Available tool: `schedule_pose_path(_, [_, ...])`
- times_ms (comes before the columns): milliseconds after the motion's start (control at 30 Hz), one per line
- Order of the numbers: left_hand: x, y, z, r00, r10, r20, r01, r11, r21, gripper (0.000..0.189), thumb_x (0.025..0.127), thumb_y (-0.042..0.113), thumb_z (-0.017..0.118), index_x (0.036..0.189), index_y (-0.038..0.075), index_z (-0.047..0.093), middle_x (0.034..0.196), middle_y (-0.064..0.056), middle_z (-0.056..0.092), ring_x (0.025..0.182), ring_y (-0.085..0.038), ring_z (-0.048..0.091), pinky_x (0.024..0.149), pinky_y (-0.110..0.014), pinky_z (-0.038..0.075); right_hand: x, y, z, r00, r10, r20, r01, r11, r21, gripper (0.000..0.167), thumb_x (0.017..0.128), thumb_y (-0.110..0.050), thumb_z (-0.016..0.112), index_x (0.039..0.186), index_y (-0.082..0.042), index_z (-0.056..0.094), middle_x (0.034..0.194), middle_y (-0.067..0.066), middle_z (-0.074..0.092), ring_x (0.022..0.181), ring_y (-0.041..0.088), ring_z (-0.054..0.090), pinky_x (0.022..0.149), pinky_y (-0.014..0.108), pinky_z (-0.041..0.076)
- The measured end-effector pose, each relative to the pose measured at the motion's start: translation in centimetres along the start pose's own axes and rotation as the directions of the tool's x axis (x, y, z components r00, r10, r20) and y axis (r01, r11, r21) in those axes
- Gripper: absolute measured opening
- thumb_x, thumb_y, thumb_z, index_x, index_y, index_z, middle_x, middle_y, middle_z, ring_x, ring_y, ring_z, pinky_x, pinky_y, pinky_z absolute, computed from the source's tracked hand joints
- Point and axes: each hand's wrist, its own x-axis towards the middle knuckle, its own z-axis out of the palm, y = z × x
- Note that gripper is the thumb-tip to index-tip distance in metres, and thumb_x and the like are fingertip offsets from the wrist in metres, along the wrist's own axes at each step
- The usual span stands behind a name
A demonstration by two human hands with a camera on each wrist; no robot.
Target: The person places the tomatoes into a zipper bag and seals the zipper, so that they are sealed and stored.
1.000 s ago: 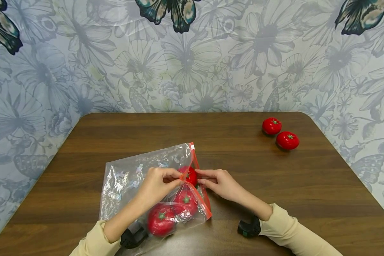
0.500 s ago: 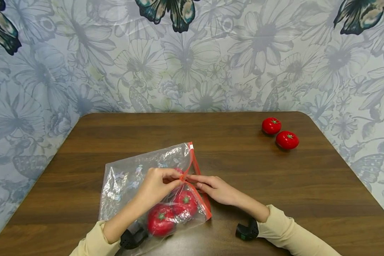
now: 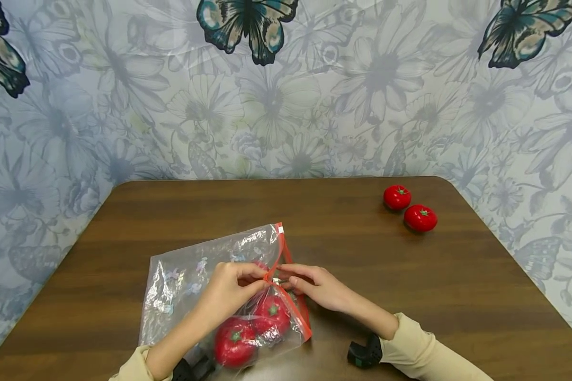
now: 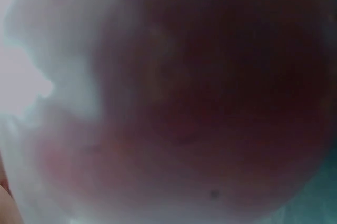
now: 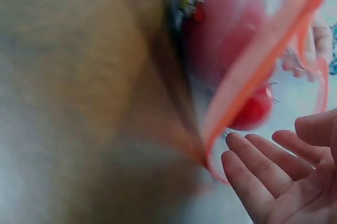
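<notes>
A clear zip bag (image 3: 186, 270) with an orange rim lies on the table. My left hand (image 3: 226, 293) pinches the upper side of its rim between thumb and fingers. My right hand (image 3: 321, 288) is at the mouth, its fingertips reaching past the rim. In the right wrist view the fingers of the right hand (image 5: 279, 176) are extended and hold nothing, with a small red tomato (image 5: 255, 109) just inside the bag beyond them. Two larger tomatoes, one in front (image 3: 235, 343) and one behind (image 3: 271, 316), show through the plastic. The left wrist view is a dark red blur.
Two more tomatoes, a rear one (image 3: 397, 197) and a nearer one (image 3: 420, 218), sit at the table's back right. A black wrist camera (image 3: 366, 352) is strapped at the right sleeve. A flower-patterned wall (image 3: 300, 116) stands behind the brown table (image 3: 209, 206).
My right hand has moved left to the bag's mouth. The tomato at its fingertips has gone inside the bag, and those fingers have let go. The left hand keeps its pinch; the head view has tilted slightly.
</notes>
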Motion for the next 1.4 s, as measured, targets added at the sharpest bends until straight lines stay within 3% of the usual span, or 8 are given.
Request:
schedule_pose_path(100, [-0.2,-0.2,0.1,1.0,0.002,-0.013,-0.002,1.0,0.003,0.01,0.077,0.0,0.075,0.082,0.008,0.074,0.079,0.003,0.069,0.067,-0.005,0.064,0.06,-0.022,0.053,0.1,-0.2,-0.7,0.999,-0.033,-0.035,0.036,0.997,0.071,0.037,0.1,-0.011,0.044,0.135,0.003,0.045,0.126,0.02,0.054,0.108,0.027,0.058,0.085,0.036,0.05])
schedule_pose_path(233, [-0.2,-0.4,-0.1,1.0,0.003,-0.02,-0.003,1.0,-0.003,0.01,0.077,-0.001,0.075,0.082,0.008,0.074,0.08,0.002,0.069,0.066,-0.005,0.064,0.06,-0.022,0.054,0.1,-0.7,-2.7,0.984,-0.109,-0.144,0.115,0.993,0.031,0.034,0.099,-0.007,0.047,0.13,0.005,0.05,0.122,0.021,0.056,0.106,0.031,0.059,0.09,0.039,0.046])
schedule_pose_path(433, [-0.1,-0.8,-0.5,1.0,0.007,-0.015,-0.007,1.0,-0.012,0.011,0.077,-0.001,0.075,0.082,0.008,0.074,0.081,0.002,0.069,0.068,-0.005,0.064,0.061,-0.022,0.054,-0.7,-1.4,-6.5,0.924,-0.153,-0.349,0.137,0.988,-0.07,0.028,0.097,-0.007,0.05,0.123,0.001,0.057,0.113,0.013,0.063,0.103,0.029,0.059,0.09,0.037,0.047])
schedule_pose_path(733, [0.2,-1.0,-0.7,1.0,0.018,-0.012,-0.018,1.0,-0.011,0.009,0.077,0.002,0.075,0.082,0.009,0.074,0.08,0.004,0.069,0.067,-0.004,0.064,0.06,-0.022,0.054,-3.2,-1.5,-11.1,0.842,-0.138,-0.521,0.095,0.99,-0.109,0.03,0.098,-0.01,0.05,0.124,0.004,0.055,0.111,0.007,0.064,0.103,0.017,0.059,0.091,0.023,0.044])
schedule_pose_path(867, [0.2,-1.1,-0.7,1.0,0.013,-0.006,-0.013,1.0,-0.019,0.009,0.077,0.001,0.075,0.082,0.008,0.074,0.079,0.003,0.069,0.067,-0.005,0.064,0.06,-0.022,0.054,-4.6,-1.2,-13.4,0.764,-0.142,-0.63,0.108,0.99,-0.091,0.031,0.097,-0.009,0.052,0.124,0.005,0.055,0.108,0.003,0.066,0.101,0.012,0.059,0.087,0.016,0.043])
schedule_pose_path(1167, [0.7,-1.4,-0.6,1.0,0.027,-0.011,-0.028,0.999,-0.025,0.008,0.077,0.001,0.075,0.082,0.006,0.074,0.078,0.002,0.069,0.066,-0.004,0.064,0.06,-0.021,0.054,-8.2,0.3,-18.3,0.524,-0.078,-0.848,0.106,0.994,-0.026,0.029,0.093,-0.006,0.057,0.122,0.0,0.06,0.109,-0.003,0.064,0.103,0.009,0.054,0.081,0.01,0.041])
schedule_pose_path(1300, [0.8,-1.6,-0.7,0.999,0.035,-0.005,-0.035,0.999,-0.027,0.007,0.078,0.001,0.075,0.081,0.008,0.074,0.078,0.003,0.069,0.066,-0.004,0.064,0.059,-0.022,0.054,-9.1,1.3,-19.4,0.44,0.033,-0.897,-0.058,0.998,0.008,0.039,0.093,-0.013,0.059,0.131,-0.011,0.054,0.125,-0.002,0.052,0.122,0.01,0.042,0.091,0.008,0.035])
schedule_pose_path(1400, [0.8,-1.9,-0.8,0.999,0.033,-0.001,-0.033,0.999,-0.03,0.008,0.078,0.001,0.075,0.081,0.008,0.074,0.079,0.003,0.069,0.066,-0.004,0.064,0.059,-0.022,0.054,-9.2,2.3,-19.9,0.412,0.096,-0.906,-0.209,0.978,0.009,0.048,0.094,-0.017,0.056,0.14,-0.012,0.043,0.138,0.004,0.041,0.132,0.015,0.029,0.102,0.015,0.025])
